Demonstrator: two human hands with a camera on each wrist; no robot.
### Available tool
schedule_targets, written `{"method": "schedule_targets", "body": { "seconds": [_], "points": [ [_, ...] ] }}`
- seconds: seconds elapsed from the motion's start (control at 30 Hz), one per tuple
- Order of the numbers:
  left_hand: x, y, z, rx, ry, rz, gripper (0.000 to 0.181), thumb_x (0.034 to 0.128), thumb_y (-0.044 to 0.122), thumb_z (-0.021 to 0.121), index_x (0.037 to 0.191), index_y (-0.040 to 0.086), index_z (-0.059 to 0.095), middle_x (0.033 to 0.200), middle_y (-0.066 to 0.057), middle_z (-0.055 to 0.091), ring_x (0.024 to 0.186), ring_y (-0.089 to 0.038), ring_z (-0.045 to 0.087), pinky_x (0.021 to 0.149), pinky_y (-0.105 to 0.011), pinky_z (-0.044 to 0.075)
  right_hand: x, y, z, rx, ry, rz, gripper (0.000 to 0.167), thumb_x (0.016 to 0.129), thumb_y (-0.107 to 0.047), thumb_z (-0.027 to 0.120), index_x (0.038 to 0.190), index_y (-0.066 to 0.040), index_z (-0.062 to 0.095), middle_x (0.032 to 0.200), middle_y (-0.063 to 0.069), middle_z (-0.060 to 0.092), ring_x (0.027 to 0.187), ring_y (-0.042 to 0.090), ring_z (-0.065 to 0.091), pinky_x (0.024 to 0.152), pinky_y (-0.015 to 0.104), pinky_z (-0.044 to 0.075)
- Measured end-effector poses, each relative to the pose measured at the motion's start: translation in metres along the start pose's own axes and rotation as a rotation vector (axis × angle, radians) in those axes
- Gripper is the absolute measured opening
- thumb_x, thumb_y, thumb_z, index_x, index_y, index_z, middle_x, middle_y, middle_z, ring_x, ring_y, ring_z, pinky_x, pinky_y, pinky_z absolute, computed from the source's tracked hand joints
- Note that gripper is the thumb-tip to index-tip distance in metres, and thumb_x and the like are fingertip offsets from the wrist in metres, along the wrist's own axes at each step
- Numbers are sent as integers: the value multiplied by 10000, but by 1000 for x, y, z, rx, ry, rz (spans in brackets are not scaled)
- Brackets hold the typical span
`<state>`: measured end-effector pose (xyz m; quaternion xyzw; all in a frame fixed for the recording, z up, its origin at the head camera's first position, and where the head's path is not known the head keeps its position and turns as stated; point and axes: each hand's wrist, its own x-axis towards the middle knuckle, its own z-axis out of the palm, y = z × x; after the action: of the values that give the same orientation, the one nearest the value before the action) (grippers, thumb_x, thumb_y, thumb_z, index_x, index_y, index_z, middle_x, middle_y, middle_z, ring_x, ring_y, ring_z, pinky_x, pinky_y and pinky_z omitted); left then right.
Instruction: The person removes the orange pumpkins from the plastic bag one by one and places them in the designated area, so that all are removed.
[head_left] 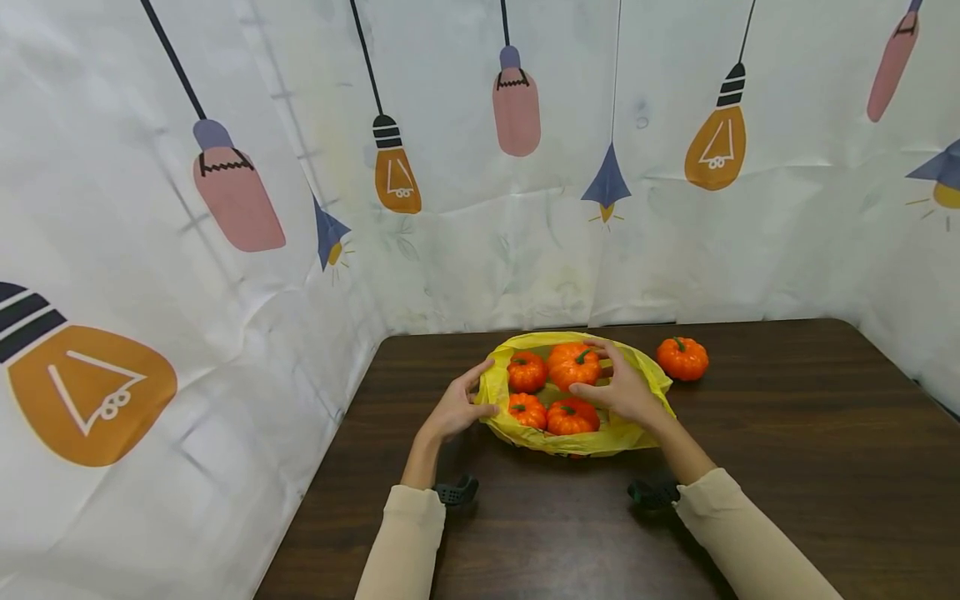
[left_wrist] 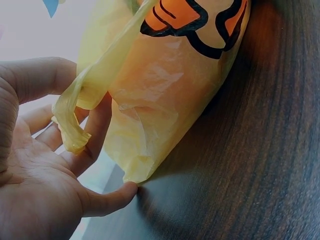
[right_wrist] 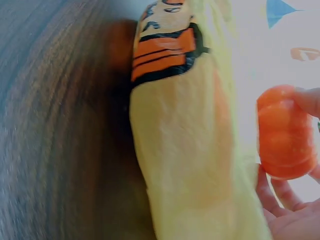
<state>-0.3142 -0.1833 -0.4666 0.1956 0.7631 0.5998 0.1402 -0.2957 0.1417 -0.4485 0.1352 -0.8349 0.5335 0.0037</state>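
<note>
Pumpkin [head_left: 572,367] lay left of the right hand [head_left: 628,390], pinched between its fingers; the left hand [head_left: 455,406] gripped the bag [head_left: 592,444] leftward.

Looking forward and down from the head, well back, taking in dark tabletop [head_left: 540,542], yellow bag [head_left: 592,444] and patterned curtain [head_left: 487,242]. Peering closely at the bag from the left wrist, with tabletop at right, and from the right wrist, with tabletop at left. Sharing the bag across all three views.
</note>
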Motion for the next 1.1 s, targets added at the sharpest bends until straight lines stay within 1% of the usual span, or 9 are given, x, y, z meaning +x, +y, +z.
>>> {"method": "schedule_targets", "body": {
  "seconds": [0.13,0.3,0.4,0.53,0.63,0.73,0.8,0.9,1.1],
  "points": [
    [1,-1,-1,1,-6,1,856,929,-14,682,1643,196,257,1655,-219,293,968,-187,724,776,-274,596,-4,-2,-10,-6,6,-32,838,893,-368,796,1578,-226,336,1589,205,315,1246,429,490,913,510,531],
    [0,-1,-2,-1,-7,1,853,932,0,682,1643,202,255,1655,-208,302,1021,-218,723,792,-291,601,-6,-5,-20,1,16,-66,813,909,-332,786,1574,-215,334,1580,205,303,1207,415,493,847,424,549],
    [0,-2,-2,1,-3,-1,856,931,2,683,1643,205,253,1655,-203,304,1047,-239,719,789,-295,601,-8,-10,-25,23,22,-67,815,909,-325,788,1577,-223,332,1573,189,297,1201,397,495,873,414,546],
    [0,-2,-2,5,-1,-1,857,931,4,686,1643,207,255,1654,-202,306,1054,-240,717,794,-295,602,-12,-15,-37,59,42,-85,811,928,-277,770,1592,-195,313,1565,203,306,1235,376,490,946,404,516],
    [1,-2,-1,6,-2,2,857,929,2,687,1642,204,257,1654,-206,304,1035,-228,719,800,-294,603,-15,-18,-49,109,62,-85,800,950,-235,742,1606,-191,285,1556,208,323,1230,313,499,927,322,533],
    [1,-2,0,8,0,4,859,925,1,688,1642,201,259,1654,-206,304,1001,-214,722,793,-291,602,-18,-19,-62,166,83,-77,798,964,-201,720,1615,-182,259,1566,205,328,1197,206,513,871,221,553],
    [2,-2,0,8,3,2,860,923,0,690,1641,203,262,1652,-204,310,990,-205,721,786,-289,601,-20,-19,-70,188,101,-78,792,964,-183,719,1612,-174,264,1575,204,333,1175,145,519,844,187,560],
    [2,-1,0,11,5,-2,865,923,0,693,1641,212,261,1655,-198,307,987,-202,722,783,-291,602,-22,-17,-80,173,131,-73,790,962,-182,722,1611,-179,272,1586,200,326,1154,115,510,829,172,556],
    [1,-1,0,17,4,1,876,919,-7,696,1643,210,254,1656,-193,307,1017,-235,723,790,-301,606,-27,-13,-96,123,167,-41,812,964,-211,722,1626,-201,253,1604,192,305,1160,175,467,794,184,556]
  ]
}}
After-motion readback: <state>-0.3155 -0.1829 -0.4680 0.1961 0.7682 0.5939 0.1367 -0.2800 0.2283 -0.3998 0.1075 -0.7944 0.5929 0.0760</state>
